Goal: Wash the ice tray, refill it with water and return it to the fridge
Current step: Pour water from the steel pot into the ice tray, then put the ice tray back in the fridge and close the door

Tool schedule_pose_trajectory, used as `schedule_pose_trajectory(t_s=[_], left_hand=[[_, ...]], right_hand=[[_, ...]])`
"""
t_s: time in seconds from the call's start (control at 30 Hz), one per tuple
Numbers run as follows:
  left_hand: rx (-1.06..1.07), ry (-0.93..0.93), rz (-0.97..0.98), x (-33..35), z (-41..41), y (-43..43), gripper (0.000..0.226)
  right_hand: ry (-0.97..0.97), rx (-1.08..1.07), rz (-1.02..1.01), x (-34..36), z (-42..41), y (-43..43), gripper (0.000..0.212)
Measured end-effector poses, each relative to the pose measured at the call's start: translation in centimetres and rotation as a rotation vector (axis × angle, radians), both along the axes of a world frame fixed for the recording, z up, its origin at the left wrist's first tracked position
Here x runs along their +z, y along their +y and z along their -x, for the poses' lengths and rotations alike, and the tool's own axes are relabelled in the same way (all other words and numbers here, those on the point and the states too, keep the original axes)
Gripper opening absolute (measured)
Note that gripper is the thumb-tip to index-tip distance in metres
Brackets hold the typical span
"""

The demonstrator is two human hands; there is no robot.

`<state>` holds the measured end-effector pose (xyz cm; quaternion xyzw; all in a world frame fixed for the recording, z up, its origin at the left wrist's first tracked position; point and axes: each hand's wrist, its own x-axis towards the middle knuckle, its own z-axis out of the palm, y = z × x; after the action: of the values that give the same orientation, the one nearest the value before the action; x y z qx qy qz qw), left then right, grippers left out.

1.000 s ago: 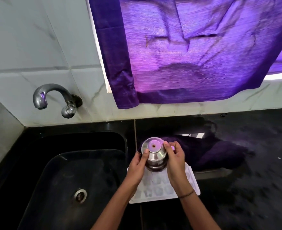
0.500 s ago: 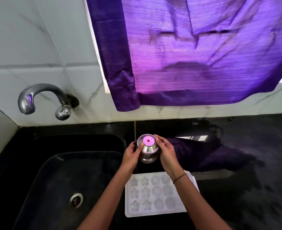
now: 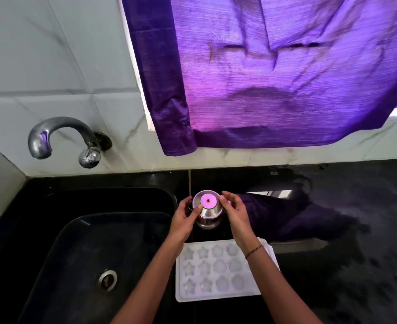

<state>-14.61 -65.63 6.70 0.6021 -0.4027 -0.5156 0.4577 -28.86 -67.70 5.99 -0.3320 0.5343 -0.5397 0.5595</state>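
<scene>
Since the earlier frame the steel pot [image 3: 208,210] has come off the ice tray [image 3: 218,273], held between my left hand [image 3: 185,215] and right hand [image 3: 236,212]. Tray lies lower centre on the surface [image 3: 344,230]; cells look filled. Fridge return outstanding.

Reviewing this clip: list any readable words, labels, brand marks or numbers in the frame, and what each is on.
None can be read.
Steel pot, held by the left hand and right hand: no marking visible.
Ice tray: moulded star and round shapes only, no lettering.
Tap, curtain, sink and wall tiles: plain, no text.
</scene>
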Motion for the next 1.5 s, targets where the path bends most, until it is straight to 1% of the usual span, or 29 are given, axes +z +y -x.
schedule_pose_trajectory(t_s=[0.1,0.23,0.3,0.4,0.5,0.57,0.67,0.8,0.93,1.03,1.1,1.2,1.5], left_hand=[[0.07,-0.038,-0.02,0.0,-1.0,0.6,0.051],[0.12,-0.192,-0.066,-0.5,-2.9,3.0,0.043],[0.117,-0.275,-0.112,-1.0,-3.8,4.7,0.042],[0.097,-0.349,-0.18,-1.7,-4.5,7.2,0.044],[0.089,-0.39,-0.228,-2.1,-4.8,9.3,0.043],[0.067,-0.387,-0.267,-2.7,-4.9,10.3,0.04],[0.051,-0.356,-0.302,-3.1,-4.8,11.6,0.03],[0.076,-0.261,-0.308,-2.9,-4.4,12.8,0.021],[0.033,-0.218,-0.316,-2.4,-4.3,13.3,0.021],[0.039,-0.238,-0.327,-1.6,-4.6,13.7,0.019],[0.057,-0.254,-0.339,-1.2,-5.0,14.5,0.019],[0.089,-0.221,-0.351,-1.4,-6.0,15.9,0.019],[0.268,-0.131,-0.366,-0.9,-10.3,22.2,0.017]], right_hand=[[0.139,-0.044,0.02,0.3,1.8,0.5,0.021],[0.411,-0.077,0.058,0.3,6.2,2.5,0.017],[0.53,-0.054,0.022,0.1,8.4,4.1,0.018],[0.658,0.007,-0.085,-0.5,11.0,6.4,0.022],[0.739,0.078,-0.177,-1.4,12.3,8.6,0.027],[0.754,0.109,-0.208,-2.2,12.8,9.7,0.028],[0.725,0.148,-0.235,-3.1,13.2,10.9,0.026],[0.659,0.108,-0.209,-3.2,12.9,12.1,0.024],[0.552,0.055,-0.225,-3.1,12.3,12.5,0.023],[0.546,0.063,-0.241,-3.3,11.6,12.8,0.023],[0.546,0.074,-0.248,-3.3,11.0,13.3,0.024],[0.555,0.097,-0.26,-2.9,10.0,14.2,0.024],[0.473,0.227,-0.213,-1.2,4.6,16.3,0.023]])
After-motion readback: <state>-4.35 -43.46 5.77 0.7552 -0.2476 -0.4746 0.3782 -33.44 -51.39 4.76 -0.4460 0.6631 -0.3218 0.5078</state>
